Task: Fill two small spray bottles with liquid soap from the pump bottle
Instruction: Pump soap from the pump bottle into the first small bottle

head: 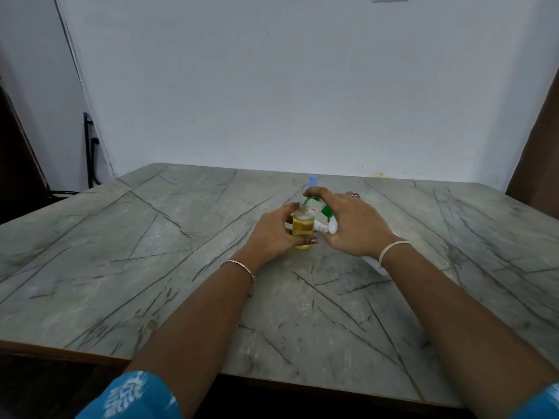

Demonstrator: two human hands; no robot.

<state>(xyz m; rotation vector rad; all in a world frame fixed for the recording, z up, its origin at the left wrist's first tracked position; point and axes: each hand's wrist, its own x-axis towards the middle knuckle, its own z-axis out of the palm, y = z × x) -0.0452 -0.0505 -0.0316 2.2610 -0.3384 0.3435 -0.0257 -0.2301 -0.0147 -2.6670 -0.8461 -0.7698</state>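
Note:
My left hand (272, 234) grips a small clear spray bottle (302, 226) that stands uncapped on the table and holds yellow liquid. The green pump head (314, 201) of the white pump bottle (376, 266) has its spout at the small bottle's open mouth. My right hand (357, 225) curls over the pump head and hides most of the white body, which leans toward the lower right. A white spray cap (321, 227) lies just right of the small bottle. Behind the hands, the blue cap of a second bottle (312, 179) pokes up.
The grey marble-patterned table (151, 252) spreads wide on both sides and toward me. A pale wall stands right behind its far edge. Dark cables (90, 152) hang off the table's back left corner.

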